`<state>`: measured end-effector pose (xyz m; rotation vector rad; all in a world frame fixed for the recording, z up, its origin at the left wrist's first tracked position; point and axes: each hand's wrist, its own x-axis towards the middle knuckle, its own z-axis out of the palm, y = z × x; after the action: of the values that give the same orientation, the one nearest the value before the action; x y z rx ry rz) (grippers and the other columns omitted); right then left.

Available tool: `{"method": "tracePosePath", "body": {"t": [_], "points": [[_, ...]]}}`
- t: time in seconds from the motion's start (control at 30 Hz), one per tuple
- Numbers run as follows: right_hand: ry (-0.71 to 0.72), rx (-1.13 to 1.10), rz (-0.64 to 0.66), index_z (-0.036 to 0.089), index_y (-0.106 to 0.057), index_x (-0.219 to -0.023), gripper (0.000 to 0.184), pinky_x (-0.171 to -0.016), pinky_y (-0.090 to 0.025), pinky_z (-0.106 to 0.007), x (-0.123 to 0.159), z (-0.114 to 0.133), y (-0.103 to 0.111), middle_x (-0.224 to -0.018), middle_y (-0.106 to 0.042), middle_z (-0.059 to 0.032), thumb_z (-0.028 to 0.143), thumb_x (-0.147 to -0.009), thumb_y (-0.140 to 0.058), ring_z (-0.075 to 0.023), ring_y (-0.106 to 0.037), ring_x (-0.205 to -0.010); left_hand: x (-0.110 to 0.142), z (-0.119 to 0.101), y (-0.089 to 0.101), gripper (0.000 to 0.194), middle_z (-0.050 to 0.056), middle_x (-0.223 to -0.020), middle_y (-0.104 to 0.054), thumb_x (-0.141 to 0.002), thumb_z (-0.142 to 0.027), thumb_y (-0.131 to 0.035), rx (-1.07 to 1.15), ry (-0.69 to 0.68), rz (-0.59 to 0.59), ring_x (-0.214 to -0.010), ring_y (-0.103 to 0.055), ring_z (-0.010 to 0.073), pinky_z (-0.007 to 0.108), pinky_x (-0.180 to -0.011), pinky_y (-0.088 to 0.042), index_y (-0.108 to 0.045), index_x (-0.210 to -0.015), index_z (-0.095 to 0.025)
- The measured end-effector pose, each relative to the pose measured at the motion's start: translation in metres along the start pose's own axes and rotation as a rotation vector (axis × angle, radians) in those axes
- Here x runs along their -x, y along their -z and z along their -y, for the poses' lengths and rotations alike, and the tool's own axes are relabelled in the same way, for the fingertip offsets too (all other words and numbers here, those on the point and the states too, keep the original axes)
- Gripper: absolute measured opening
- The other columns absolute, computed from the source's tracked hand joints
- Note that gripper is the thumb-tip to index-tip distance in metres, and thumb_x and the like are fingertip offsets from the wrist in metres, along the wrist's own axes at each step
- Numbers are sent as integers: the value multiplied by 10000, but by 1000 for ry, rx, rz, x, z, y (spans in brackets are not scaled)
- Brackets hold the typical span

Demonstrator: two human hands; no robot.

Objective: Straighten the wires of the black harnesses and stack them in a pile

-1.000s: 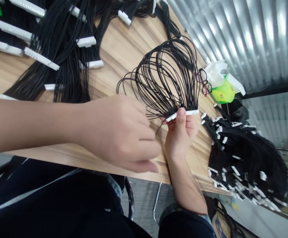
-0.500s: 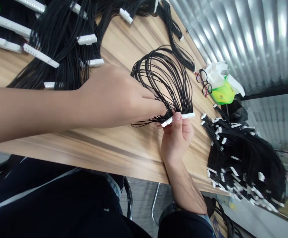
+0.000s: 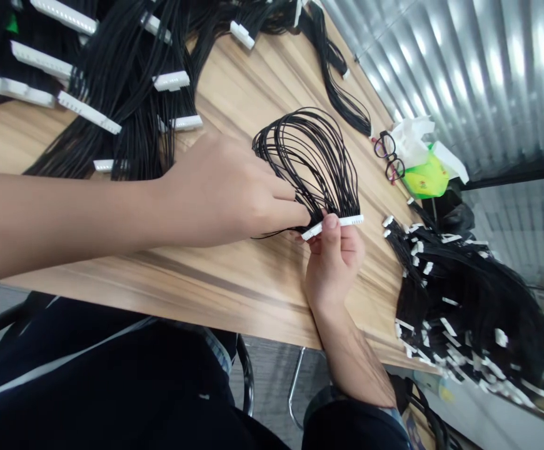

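Note:
My right hand (image 3: 332,269) pinches a white connector strip (image 3: 354,220) between thumb and fingers. From the strip rises a looped bundle of thin black wires (image 3: 347,169), curving back toward the left. My left hand (image 3: 239,194) reaches in from the left, back of the hand up, its fingers closed on the wires beside the strip's left end. Its fingertips are partly hidden, so the exact wires in its grip cannot be made out. A stray wire end sticks out below it.
Many black wire bundles with white connectors (image 3: 89,112) lie at the upper left. Another bundle (image 3: 337,94) runs along the far edge. Glasses (image 3: 384,145) and a green tissue pack (image 3: 426,178) sit at the right. A large wire heap (image 3: 478,300) overhangs the right end.
My left hand has moved up and right from below the wires onto them, near the strip. The strip and wire loops have shifted slightly down and left in my right hand.

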<state>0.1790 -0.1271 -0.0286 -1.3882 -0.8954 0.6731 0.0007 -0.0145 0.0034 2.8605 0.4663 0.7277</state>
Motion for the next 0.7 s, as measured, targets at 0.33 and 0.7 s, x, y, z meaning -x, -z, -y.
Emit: {"method": "tracePosePath", "body": {"t": [0.33,0.7], "points": [[15,72,53,215,-723,-838,318,-532,-551,-233,2,-1,1,-681,-685,42,529,-887,-749,-85,-595,-539,3,2,-5,419,-14,-649,-577,-1089,-267,-335,-67,-62,-9,-566,-437,95,257,-590,-154,-734,-969,-214],[52,57,-52,218,-746,-843,299,-604,-560,-232,-10,1,7,-720,-703,31,514,-880,-763,-96,-633,-618,5,-11,-4,402,-23,-760,-645,-1087,-343,-456,-75,-328,-283,-728,-590,140,333,-752,-471,-587,-735,-202]]}}
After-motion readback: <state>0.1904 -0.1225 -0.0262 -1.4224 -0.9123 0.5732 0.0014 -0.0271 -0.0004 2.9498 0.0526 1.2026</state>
